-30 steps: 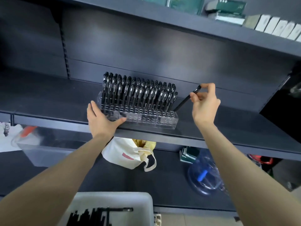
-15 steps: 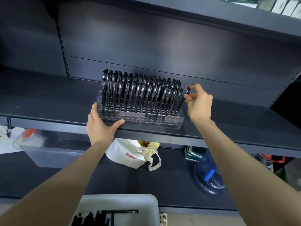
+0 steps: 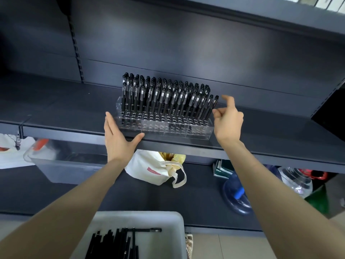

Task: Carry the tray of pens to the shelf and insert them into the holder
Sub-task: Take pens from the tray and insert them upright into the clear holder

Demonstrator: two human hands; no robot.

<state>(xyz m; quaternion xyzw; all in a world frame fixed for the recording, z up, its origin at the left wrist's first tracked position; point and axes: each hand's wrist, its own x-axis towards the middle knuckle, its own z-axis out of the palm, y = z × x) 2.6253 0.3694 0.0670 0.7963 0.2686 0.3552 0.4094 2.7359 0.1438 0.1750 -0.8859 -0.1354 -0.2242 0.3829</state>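
Holder [image 3: 197, 130]: clear plastic, holding black pens [image 3: 168, 98].
Left hand [image 3: 117, 141]: I see it spread, pressing its end.
Right hand [image 3: 228, 122]: loose, empty.

Dim, even indoor light on the dark shelf [image 3: 56, 101], with a soft pale sheen across its back panel; the right hand [image 3: 228, 120] is motion-blurred, corners smear, and straight edges bow from wide-angle distortion

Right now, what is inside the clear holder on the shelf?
Black pens stand in the holder, leaning slightly, in its back rows. The front rows of holes look empty. How full the rearmost rows are is hidden behind the nearer pens.
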